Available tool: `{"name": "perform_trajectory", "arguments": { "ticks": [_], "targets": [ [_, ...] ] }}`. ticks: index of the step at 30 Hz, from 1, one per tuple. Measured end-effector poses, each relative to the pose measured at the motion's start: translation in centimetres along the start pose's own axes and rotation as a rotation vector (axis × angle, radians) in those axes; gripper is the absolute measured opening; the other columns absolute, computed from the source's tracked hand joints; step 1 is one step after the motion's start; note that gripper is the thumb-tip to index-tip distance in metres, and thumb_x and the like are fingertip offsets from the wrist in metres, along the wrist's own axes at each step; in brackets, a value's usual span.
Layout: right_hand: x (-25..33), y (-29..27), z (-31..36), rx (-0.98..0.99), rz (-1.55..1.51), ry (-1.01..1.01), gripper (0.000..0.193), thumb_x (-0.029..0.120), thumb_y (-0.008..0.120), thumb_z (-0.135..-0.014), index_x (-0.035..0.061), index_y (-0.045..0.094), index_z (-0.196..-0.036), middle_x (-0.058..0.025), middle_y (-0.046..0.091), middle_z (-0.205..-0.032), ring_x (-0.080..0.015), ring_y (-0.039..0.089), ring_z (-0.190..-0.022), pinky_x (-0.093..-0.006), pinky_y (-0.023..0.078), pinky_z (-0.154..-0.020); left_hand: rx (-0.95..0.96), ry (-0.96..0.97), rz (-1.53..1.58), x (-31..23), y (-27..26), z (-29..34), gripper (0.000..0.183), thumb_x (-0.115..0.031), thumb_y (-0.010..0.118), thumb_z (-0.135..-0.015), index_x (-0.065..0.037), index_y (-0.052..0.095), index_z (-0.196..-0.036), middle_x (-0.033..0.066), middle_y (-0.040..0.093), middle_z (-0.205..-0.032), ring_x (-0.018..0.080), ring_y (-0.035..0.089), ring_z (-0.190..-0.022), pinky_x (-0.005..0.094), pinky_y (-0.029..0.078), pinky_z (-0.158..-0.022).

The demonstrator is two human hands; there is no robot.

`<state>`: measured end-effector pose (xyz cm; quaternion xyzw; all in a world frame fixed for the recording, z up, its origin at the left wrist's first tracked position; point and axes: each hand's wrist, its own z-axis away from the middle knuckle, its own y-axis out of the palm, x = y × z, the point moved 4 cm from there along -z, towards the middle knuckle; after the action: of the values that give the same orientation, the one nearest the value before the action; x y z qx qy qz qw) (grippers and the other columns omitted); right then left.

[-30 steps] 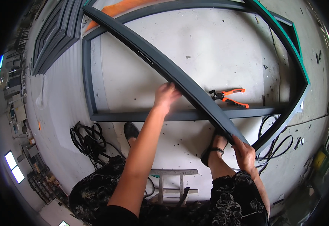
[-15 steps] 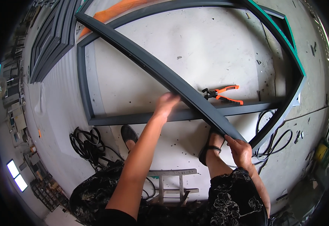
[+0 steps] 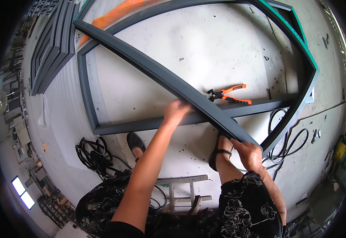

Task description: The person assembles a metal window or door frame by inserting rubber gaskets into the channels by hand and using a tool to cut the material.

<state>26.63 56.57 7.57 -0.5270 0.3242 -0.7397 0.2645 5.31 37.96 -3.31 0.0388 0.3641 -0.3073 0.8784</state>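
Note:
A dark grey metal frame [image 3: 153,73] with green strips along part of its edge slants across the view, its near corner by my right knee. My right hand [image 3: 249,154] is closed around that corner, thumb on top. Halfway along the slanting bar, my left hand [image 3: 176,113] touches its near side. Its fingers are bent, but the tips are smeared and partly hidden against the bar. A second grey frame [image 3: 86,85] lies beneath on the floor. Orange-handled pliers [image 3: 230,95] lie with their handles spread, just beyond the crossing of the bars.
More grey frames [image 3: 54,47] stand stacked at the far left. Orange material [image 3: 119,14] lies at the back. Black cable or strip coils [image 3: 95,154] rest by my left foot, with loops [image 3: 295,144] at the right. A small metal stand [image 3: 181,180] is between my legs.
The view has shifted slightly. My left hand stays by the middle of the slanting bar, blurred in both frames. My right hand keeps its hold on the corner.

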Motion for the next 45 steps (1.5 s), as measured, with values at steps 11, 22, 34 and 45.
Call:
{"name": "perform_trajectory", "arguments": {
  "ticks": [11, 22, 34, 45],
  "targets": [
    [0.5, 0.6, -0.8, -0.004, -0.032, -0.037, 0.031, 0.001, 0.059, -0.071, 0.0114, 0.066, -0.099, -0.0079, 0.056, -0.062, -0.0258, 0.057, -0.056, -0.0352, 0.045, -0.051, -0.032, 0.09, -0.696, -1.4, 2.2, 2.9, 0.039, -0.037, 0.069, -0.075, -0.007, 0.066, -0.1, 0.0118, 0.066, -0.098, 0.0285, 0.056, -0.097, 0.0438, 0.021, -0.104],
    [0.6, 0.0, -0.4, 0.011, -0.032, -0.012, 0.033, 0.002, 0.057, -0.072, 0.0124, 0.066, -0.102, -0.0077, 0.058, -0.065, -0.0254, 0.058, -0.06, -0.0346, 0.046, -0.054, 0.079, -0.106, 0.152, 2.5, -1.2, -1.6, 0.028, -0.014, 0.07, -0.075, -0.001, 0.065, -0.099, 0.002, 0.067, -0.094, 0.0159, 0.06, -0.088, 0.032, 0.044, -0.084],
    [-3.0, -1.9, 3.5, -0.046, -0.043, 0.148, 0.038, 0.006, 0.067, -0.071, 0.0059, 0.06, -0.108, -0.012, 0.059, -0.093, -0.0311, 0.059, -0.079, -0.0375, 0.05, -0.07, -0.099, -0.26, 0.59, -0.7, -8.9, -4.3, 0.029, -0.014, 0.059, -0.087, -0.005, 0.051, -0.114, 0.0066, 0.057, -0.113, 0.0223, 0.051, -0.111, 0.0415, 0.039, -0.1],
    [-4.5, -1.7, 1.9, 0.105, 0.308, 0.151, 0.052, 0.019, 0.075, -0.064, 0.001, 0.052, -0.107, -0.0124, 0.057, -0.081, -0.0295, 0.056, -0.078, -0.0379, 0.048, -0.066, -0.327, -0.081, 0.426, -2.3, -7.0, -4.4, 0.026, -0.017, 0.056, -0.09, 0.003, 0.054, -0.105, 0.0136, 0.063, -0.094, 0.0226, 0.062, -0.087, 0.0336, 0.051, -0.078]
  ]
}}
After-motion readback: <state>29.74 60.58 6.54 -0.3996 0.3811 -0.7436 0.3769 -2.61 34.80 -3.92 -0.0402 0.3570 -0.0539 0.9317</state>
